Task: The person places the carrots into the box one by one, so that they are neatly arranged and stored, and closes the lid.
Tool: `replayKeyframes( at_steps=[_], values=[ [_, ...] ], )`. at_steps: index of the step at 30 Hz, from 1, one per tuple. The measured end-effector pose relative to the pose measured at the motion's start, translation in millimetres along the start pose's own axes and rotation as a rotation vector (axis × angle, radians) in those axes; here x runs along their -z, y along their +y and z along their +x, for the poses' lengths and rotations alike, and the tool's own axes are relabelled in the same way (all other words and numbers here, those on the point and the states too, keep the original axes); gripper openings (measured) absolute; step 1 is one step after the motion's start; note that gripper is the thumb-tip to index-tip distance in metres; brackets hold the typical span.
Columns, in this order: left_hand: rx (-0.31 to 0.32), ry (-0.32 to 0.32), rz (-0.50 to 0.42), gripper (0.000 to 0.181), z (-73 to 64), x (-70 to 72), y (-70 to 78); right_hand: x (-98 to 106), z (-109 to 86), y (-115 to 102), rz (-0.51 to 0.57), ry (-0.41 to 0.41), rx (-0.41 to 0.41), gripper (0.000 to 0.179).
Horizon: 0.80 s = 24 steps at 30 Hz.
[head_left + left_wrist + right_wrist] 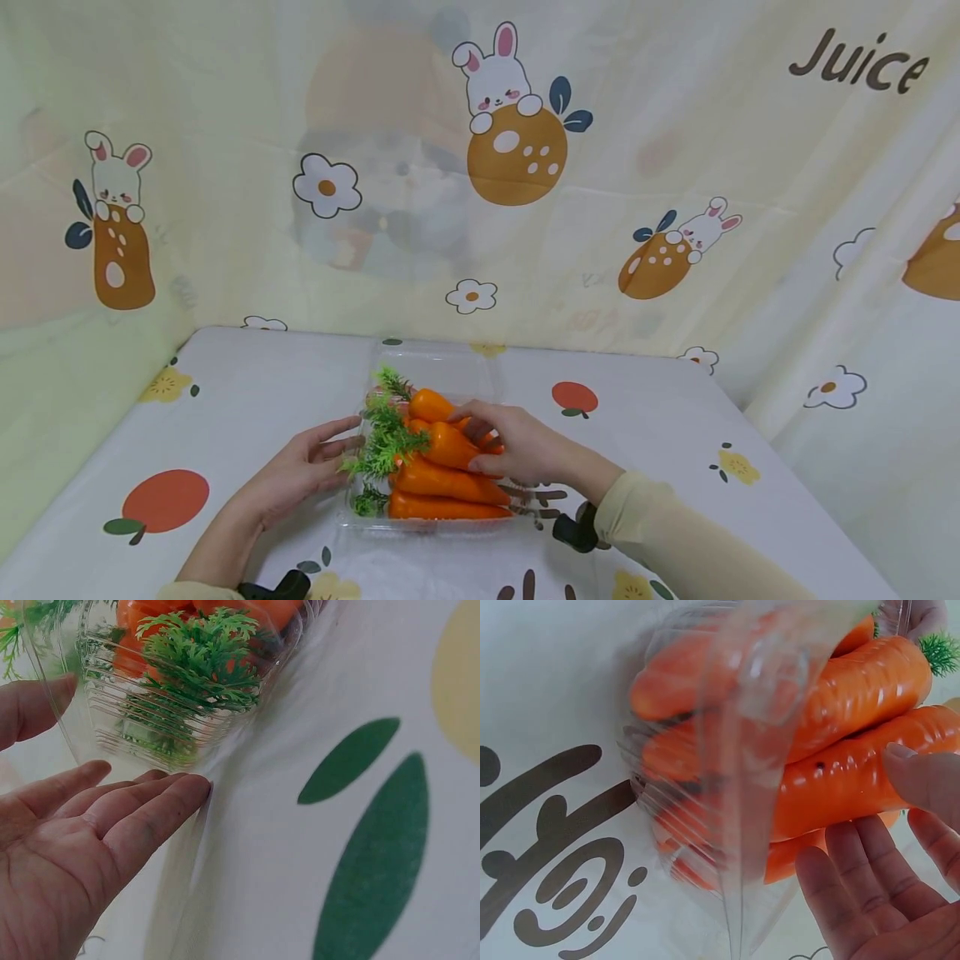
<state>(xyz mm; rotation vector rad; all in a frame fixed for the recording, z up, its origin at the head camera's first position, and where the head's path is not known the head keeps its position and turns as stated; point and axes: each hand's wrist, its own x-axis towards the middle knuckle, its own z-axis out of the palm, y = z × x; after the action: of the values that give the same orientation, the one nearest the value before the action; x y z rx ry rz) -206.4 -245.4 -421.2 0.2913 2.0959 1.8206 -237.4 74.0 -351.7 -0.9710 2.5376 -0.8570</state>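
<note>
Several orange toy carrots (450, 479) with green leafy tops (386, 433) lie heaped in a clear plastic clamshell box (420, 527), their leaves toward the left. Reaching in from the right, my right hand (517, 442) holds an upper carrot (832, 791), thumb on one side and fingers on the other. At the left wall of the box is my left hand (300, 462), palm facing it. In the left wrist view its fingers (154, 817) are fairly straight, fingertips right by the ribbed plastic, and the hand holds nothing.
The box's clear lid (442, 367) stands folded back behind the carrots. A white cloth (637, 433) printed with fruit and flowers covers the table. Behind it hangs a cream curtain (397, 275) with rabbit prints.
</note>
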Motion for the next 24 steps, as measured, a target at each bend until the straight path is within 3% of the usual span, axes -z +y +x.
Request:
replayKeyframes(
  at_steps=[12,24],
  values=[
    [-0.007,-0.004,0.004,0.068,0.1,0.8,-1.1,9,-8.7,6,0.024,0.012,-0.021,0.051],
    [-0.004,-0.005,0.001,0.069,0.0,0.7,-0.9,28,-25.0,12,0.005,0.103,-0.038,0.050]
  ],
)
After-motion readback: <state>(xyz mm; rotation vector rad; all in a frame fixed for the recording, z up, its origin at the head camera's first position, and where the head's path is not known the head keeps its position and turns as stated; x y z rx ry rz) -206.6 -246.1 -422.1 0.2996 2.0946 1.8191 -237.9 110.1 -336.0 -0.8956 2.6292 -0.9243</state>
